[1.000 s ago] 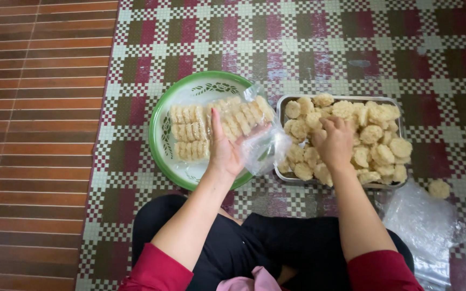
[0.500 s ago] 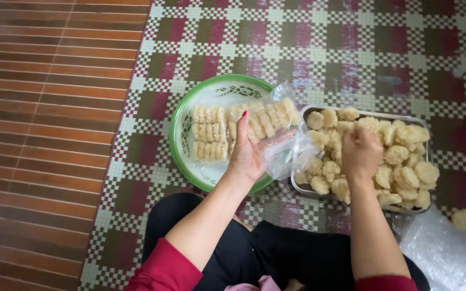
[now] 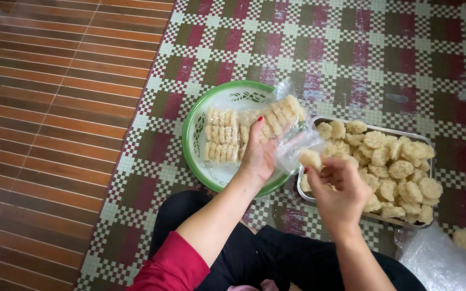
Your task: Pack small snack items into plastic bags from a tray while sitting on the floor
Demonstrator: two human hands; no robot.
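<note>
Many round cakes (image 3: 389,172) in metal tray (image 3: 370,215)

**Materials and surface finish**

A thin, clear plastic bag (image 3: 292,143), glossy and crinkled, is held by the left hand (image 3: 258,156). Rough, crumbly, matt crackers are packed inside it, and one such pale cracker (image 3: 309,159) is pinched by the right hand (image 3: 338,188). The round plate (image 3: 195,129) looks like smooth, glossy plastic or enamel, white with a green rim. The rectangular tray (image 3: 376,216) is of dull silvery metal. The mat (image 3: 351,54) is seen to be woven, with a slightly shiny, ribbed checked surface. The floor (image 3: 55,134) is laid with smooth reddish-brown tiles of faint sheen. A red sleeve (image 3: 176,267) of soft matt cloth is worn.
</note>
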